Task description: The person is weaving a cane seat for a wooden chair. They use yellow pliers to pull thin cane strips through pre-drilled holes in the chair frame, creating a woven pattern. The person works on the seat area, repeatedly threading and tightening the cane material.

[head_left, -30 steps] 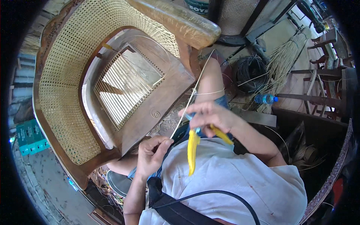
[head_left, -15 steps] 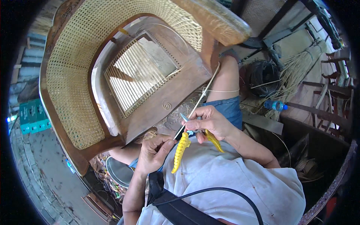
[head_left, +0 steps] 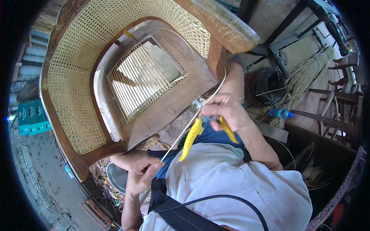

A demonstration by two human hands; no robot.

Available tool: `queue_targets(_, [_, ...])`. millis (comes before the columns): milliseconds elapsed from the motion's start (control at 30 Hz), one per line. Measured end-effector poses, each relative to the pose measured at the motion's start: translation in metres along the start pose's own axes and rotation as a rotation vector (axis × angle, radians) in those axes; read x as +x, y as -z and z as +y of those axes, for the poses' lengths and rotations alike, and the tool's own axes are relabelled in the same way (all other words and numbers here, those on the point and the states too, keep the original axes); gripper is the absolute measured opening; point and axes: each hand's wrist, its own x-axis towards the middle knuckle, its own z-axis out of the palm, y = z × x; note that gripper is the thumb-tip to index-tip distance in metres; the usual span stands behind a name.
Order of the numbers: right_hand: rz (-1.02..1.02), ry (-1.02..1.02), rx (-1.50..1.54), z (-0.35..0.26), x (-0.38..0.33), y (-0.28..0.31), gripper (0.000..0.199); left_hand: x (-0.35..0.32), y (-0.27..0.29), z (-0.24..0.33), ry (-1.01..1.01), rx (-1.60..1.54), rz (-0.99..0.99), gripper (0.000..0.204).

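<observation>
Here, the left hand (head_left: 143, 172) pinches a cane strip (head_left: 177, 140) while the right hand (head_left: 230, 111) grips yellow-handled pliers (head_left: 191, 139) near the chair (head_left: 190, 81).

Yellow plier handles (head_left: 190, 141), cream cane strand (head_left: 180, 136), brown chair frame (head_left: 171, 100), tan lattice-patterned backrest (head_left: 71, 88), white shirt (head_left: 235, 173), blue shorts (head_left: 212, 136)

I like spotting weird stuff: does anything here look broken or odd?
Yes: on the brown wooden armchair, thin pale cane strands cross only part of the wooden seat frame, unlike the fully woven beige back. The wooden armrest looks scratched.
</observation>
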Motion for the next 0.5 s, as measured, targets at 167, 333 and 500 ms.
queue_targets(167, [0.116, 0.108, -0.071, -0.034, -0.015, 0.020, 0.016, -0.001, 0.010, -0.004, 0.011, 0.001, -0.043, 0.012])
queue_targets(333, [0.389, 0.272, -0.307, -0.080, -0.049, 0.059, 0.018, 0.022, 0.004, -0.015, -0.181, 0.080, -0.127, 0.012])
queue_targets(500, [0.691, 0.402, -0.353, -0.086, -0.076, 0.124, 0.035, 0.119, -0.073, 0.016, -0.269, 0.141, -0.205, 0.017])
